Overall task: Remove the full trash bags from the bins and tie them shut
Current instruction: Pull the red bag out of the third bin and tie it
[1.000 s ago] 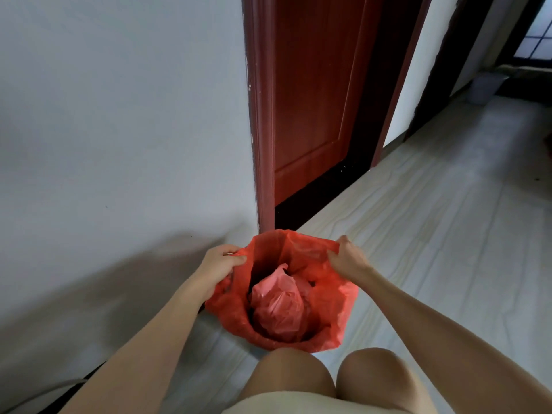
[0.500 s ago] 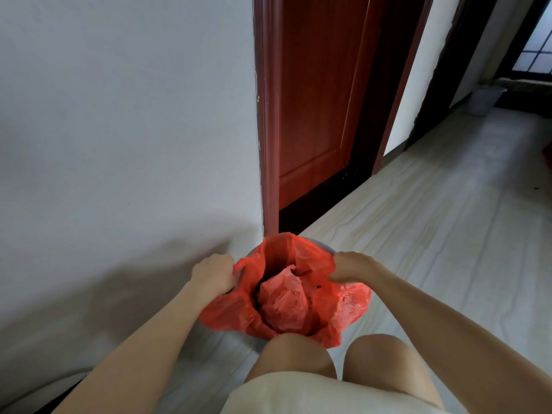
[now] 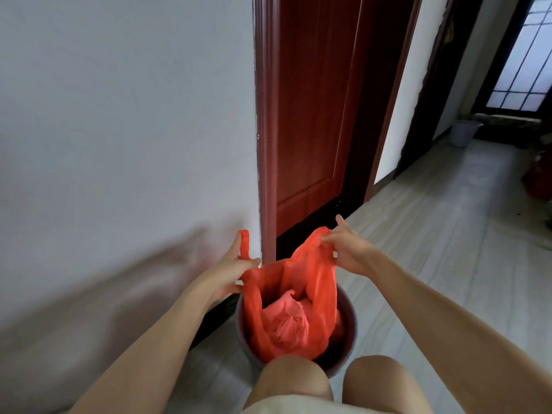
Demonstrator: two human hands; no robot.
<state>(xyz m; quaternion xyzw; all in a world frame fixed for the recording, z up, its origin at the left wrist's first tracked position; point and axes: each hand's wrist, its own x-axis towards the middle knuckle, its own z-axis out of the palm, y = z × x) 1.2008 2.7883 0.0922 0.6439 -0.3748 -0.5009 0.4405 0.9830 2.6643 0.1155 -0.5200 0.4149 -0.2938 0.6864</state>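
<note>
The red bag (image 3: 298, 297) sits in a round grey bin (image 3: 348, 330) on the pale floor (image 3: 433, 264), just beside the white wall (image 3: 119, 130) and a dark red door frame (image 3: 266, 144). Its two handle loops are pulled up above the rim while its lower part sits inside the bin, with crumpled red plastic showing in the open mouth. The left hand (image 3: 230, 270) grips the left loop, fingers curled round it, the loop's top sticking up above the thumb. The right hand (image 3: 348, 249) pinches the right loop at its top, fingers closed on the plastic. No brand, label or writing can be read on the bag or bin. The person's bare knees (image 3: 294, 380) show at the bottom edge, touching the bin's near side. A second pale bin (image 3: 463, 132) stands far down the hall.
</note>
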